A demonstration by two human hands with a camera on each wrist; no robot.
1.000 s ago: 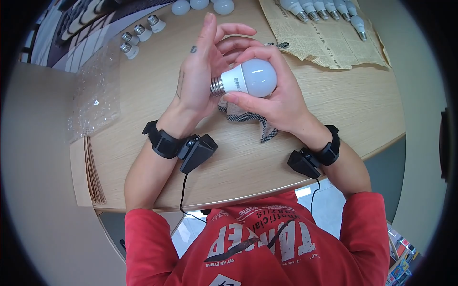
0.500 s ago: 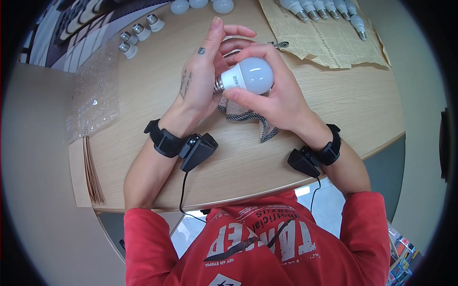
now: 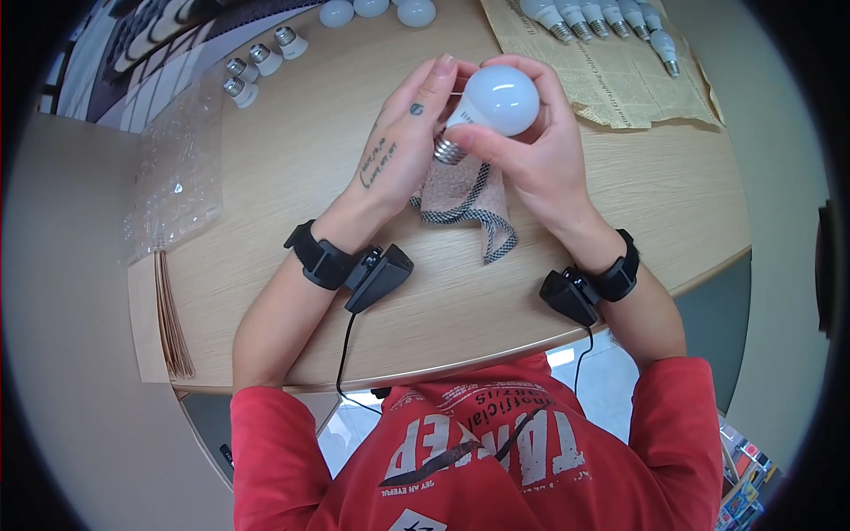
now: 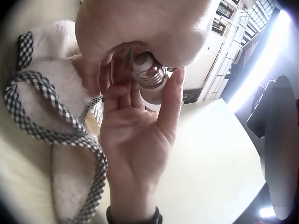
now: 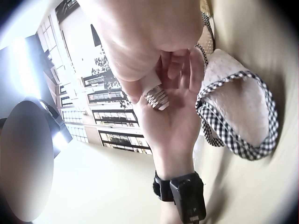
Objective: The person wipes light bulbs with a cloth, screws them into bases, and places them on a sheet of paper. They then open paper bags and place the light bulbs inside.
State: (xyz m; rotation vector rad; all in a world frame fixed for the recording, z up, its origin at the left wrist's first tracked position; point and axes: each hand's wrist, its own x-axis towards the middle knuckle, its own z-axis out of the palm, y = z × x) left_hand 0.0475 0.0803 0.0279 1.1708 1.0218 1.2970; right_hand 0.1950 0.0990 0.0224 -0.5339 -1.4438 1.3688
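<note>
A wooden table (image 3: pixel 292 336) spreads beneath everything, with the person's red shirt (image 3: pixel 496 451) at its near edge. On its far right part lies a sheet of printed brown paper (image 3: pixel 620 97), and at the left a clear plastic sheet (image 3: pixel 177 177), with folded brown paper (image 3: pixel 149 327) nearer the person. A fluffy, pale pinkish cloth (image 3: pixel 452 190) edged in black-and-white check lies on the table below the hands. The right hand (image 3: pixel 553 164) grasps a light bulb (image 3: pixel 502 99), its thumb across the neck and its fingers around the far side. The left hand (image 3: pixel 398 146) is released, its fingers loosely bent and its palm turned towards the bulb's metal screw base (image 3: pixel 450 149); the right wrist view shows the base at that palm, though whether they touch I cannot tell. Several bulbs (image 3: pixel 595 13) lie on the printed paper, four small bulbs (image 3: pixel 266 58) stand at the far left, and three round bulbs (image 3: pixel 371 7) show at the far edge of the head view
</note>
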